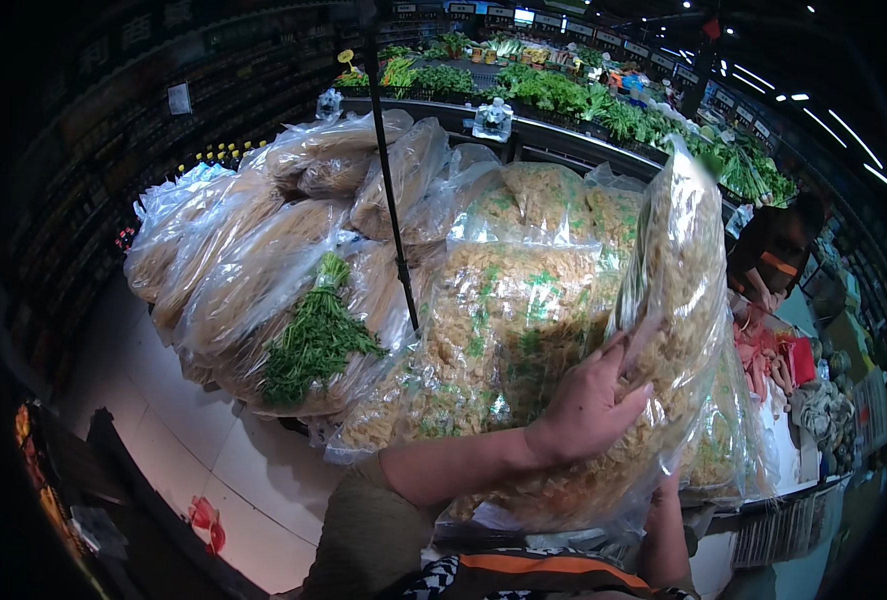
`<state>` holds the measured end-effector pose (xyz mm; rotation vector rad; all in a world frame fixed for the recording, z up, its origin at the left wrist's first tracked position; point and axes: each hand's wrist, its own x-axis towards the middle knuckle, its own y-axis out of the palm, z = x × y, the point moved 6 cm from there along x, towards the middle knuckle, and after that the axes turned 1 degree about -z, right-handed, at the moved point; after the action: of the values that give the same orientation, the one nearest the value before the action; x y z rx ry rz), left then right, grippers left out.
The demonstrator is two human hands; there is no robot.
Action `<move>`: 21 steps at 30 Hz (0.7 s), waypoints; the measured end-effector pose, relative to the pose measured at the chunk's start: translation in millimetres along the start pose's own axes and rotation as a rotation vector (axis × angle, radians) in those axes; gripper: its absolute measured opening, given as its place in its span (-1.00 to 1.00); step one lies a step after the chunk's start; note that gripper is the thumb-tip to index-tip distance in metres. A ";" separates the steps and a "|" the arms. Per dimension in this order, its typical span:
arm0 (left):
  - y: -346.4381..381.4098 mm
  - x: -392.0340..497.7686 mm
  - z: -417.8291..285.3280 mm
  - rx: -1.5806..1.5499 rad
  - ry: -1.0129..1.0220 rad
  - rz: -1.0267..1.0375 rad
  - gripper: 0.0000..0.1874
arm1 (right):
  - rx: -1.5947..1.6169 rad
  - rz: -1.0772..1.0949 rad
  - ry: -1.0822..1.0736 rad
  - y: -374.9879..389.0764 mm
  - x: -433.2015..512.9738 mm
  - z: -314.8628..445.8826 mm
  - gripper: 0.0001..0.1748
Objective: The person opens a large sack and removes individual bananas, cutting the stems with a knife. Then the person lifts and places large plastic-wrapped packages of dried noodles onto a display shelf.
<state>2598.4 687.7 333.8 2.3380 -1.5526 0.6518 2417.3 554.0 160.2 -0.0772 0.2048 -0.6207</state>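
Note:
A large clear plastic bag of crinkled, pale yellow dry food [680, 300] stands tilted upright before me on the right. My left hand [593, 405] reaches across and grips its near side, thumb in front, with some fingers hidden by the plastic. Below the bag, my right hand [667, 484] is at its lower edge; the bag covers most of the fingers. Beside it lies a similar flat bag with green printing [511, 322], partly under my left forearm. More printed bags [545, 199] lie behind.
Bags of dry noodles [256, 255] are heaped on the left, with a bunch of leafy greens [320, 330] on top. A thin black pole [387, 165] rises amid the pile. Vegetable shelves [556, 94] run behind. A person [777, 244] stands at right. Red litter [206, 523] lies on the floor.

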 end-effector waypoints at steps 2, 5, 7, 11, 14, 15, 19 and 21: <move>-17.4 17.7 -3.6 -0.050 0.123 -0.071 -0.29 | 0.012 -0.031 -0.095 -19.7 9.7 24.2 -0.24; -53.0 67.5 -0.8 -0.186 0.205 -0.212 -0.44 | 0.020 -0.081 -0.339 -39.5 70.4 84.1 -0.24; -100.0 136.8 7.6 -0.028 0.110 -0.274 -0.44 | 0.012 -0.124 -0.528 -45.1 138.2 137.4 -0.24; -224.3 205.7 45.4 0.412 -0.123 -0.635 -0.15 | -0.206 -0.390 -0.550 -38.2 262.9 210.5 -0.23; -246.2 173.0 104.3 1.023 -0.179 -0.496 -0.25 | -0.379 -0.331 -0.226 -6.7 265.1 170.1 -0.09; -237.3 152.5 131.4 1.106 -0.212 -0.397 -0.29 | -0.469 -0.236 -0.195 14.3 249.4 145.9 -0.09; -188.7 72.1 218.0 1.268 -0.439 -0.051 -0.37 | -0.661 -0.024 -0.289 68.3 140.0 54.0 -0.23; -169.2 44.2 232.8 1.330 -0.461 0.016 -0.38 | -0.726 -0.041 -0.497 70.9 85.7 42.6 -0.35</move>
<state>2820.1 614.8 159.6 3.5956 -1.4832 1.6039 2534.7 561.9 178.1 -0.9277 -0.0636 -0.5251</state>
